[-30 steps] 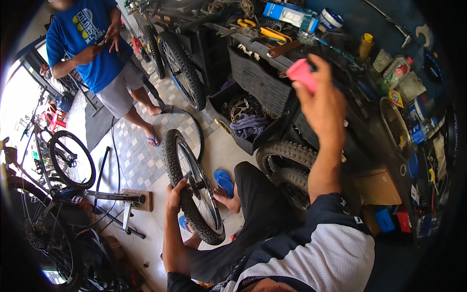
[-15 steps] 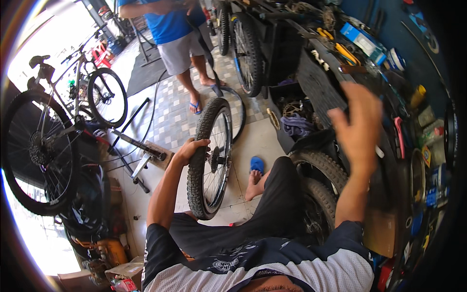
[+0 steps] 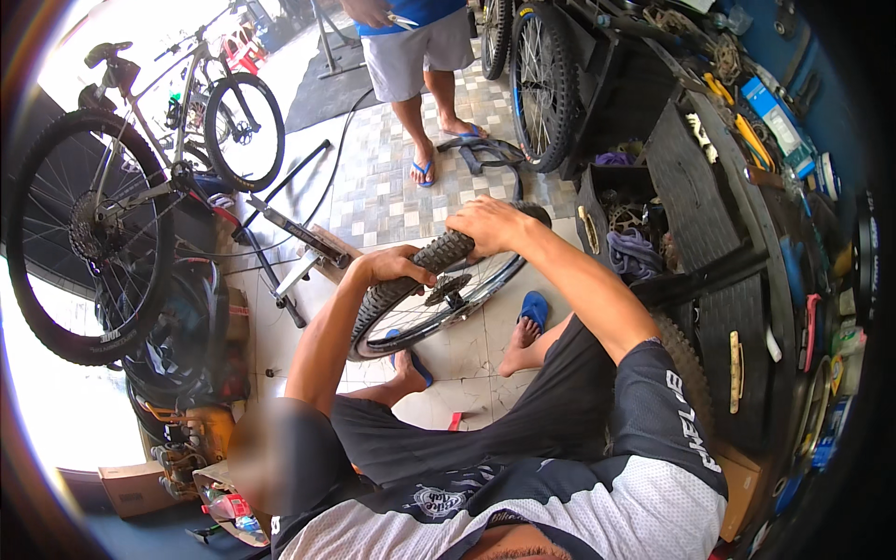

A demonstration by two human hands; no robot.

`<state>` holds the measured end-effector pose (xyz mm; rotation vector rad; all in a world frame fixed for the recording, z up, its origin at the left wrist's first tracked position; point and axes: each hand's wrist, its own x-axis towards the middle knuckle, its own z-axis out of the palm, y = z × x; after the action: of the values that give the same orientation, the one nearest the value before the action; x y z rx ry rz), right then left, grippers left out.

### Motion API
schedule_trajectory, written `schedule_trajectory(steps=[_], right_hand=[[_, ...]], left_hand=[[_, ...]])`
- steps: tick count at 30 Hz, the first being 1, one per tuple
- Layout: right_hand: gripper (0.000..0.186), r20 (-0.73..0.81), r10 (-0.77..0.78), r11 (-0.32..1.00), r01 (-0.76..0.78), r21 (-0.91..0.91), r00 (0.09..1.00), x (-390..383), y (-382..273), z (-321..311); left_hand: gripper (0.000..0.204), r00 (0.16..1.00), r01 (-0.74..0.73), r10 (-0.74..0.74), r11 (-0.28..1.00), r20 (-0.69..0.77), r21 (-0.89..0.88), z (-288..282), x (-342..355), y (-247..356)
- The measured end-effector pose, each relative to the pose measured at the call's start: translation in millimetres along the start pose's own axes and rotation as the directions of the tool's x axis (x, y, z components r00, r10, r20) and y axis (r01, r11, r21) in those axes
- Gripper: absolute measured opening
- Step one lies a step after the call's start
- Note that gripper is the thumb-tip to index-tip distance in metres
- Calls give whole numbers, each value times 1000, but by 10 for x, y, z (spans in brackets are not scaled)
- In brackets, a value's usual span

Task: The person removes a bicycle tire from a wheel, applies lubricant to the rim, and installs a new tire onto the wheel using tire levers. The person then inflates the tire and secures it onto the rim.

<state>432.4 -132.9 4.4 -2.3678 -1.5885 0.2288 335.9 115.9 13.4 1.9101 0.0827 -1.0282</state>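
Note:
A bicycle wheel with a knobby black tyre leans tilted between my legs, its spokes, hub and toothed cassette showing. My left hand grips the tyre on its near left part, thumb across the tread. Farther along the same tyre, my right hand is wrapped over the top, with its fingertips partly hidden. A short stretch of tread shows between the two hands. The far lower side of the rim rests close to the tiled floor.
At left, a bicycle stands near a metal repair stand. Ahead, a person in grey shorts holds a small tool; a flat black tube lies by their feet. On the right is a tool-laden workbench, with another wheel beside it.
My right hand has come from the bench side onto the tyre. The wheel has tilted over from nearly upright. My left hand keeps its hold. My view has shifted left.

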Motion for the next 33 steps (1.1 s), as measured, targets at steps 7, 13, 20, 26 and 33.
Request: schedule_trajectory(steps=[7,13,20,26,33], right_hand=[[53,-102,126,992,-126,10,987,-73,-234,57],[50,-153,188,982,-188,14,970,-73,-156,92],[49,-224,151,988,-155,-2,963,64,-170,133],[44,-263,176,983,-184,-6,949,102,-139,160],[47,-224,235,972,-225,71,946,9,-233,33]], left_hand=[[69,989,-137,146,941,-4,309,-173,-124,6],[87,802,-54,451,707,-391,705,89,-538,-288],[56,654,128,390,788,-648,602,125,-656,-778],[48,556,146,450,775,-699,615,82,-605,-769],[39,507,118,500,767,-702,631,-13,-644,-618]])
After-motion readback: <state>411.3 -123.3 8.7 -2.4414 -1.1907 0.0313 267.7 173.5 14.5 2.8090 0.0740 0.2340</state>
